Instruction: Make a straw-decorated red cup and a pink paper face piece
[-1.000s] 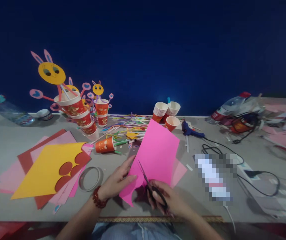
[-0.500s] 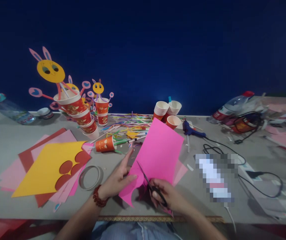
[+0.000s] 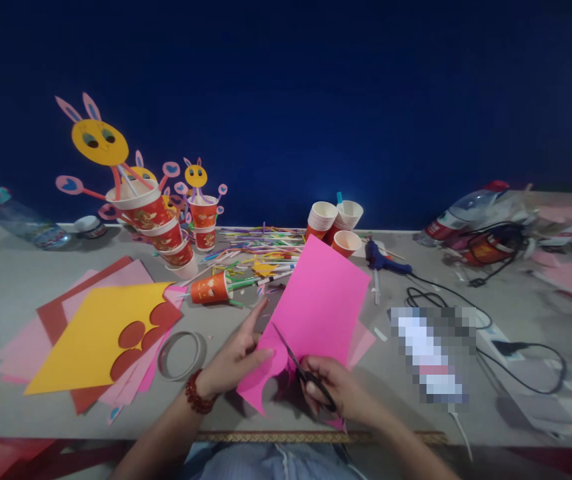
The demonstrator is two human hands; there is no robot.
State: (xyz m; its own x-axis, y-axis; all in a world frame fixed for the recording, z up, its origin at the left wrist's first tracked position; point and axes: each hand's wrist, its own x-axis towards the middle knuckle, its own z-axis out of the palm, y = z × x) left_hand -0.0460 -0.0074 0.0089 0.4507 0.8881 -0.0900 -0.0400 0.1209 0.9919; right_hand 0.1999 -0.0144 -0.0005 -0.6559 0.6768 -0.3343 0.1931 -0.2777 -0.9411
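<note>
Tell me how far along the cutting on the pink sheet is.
Done: a curved notch is already cut from the pink sheet's lower edge. In hand: the left hand holds the sheet while the right hand works the scissors into it. Left: most of the sheet is uncut.

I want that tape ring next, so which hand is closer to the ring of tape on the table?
Left. The left hand holds the pink sheet just right of the tape ring; the right hand works the scissors farther right, beyond the sheet.
</note>
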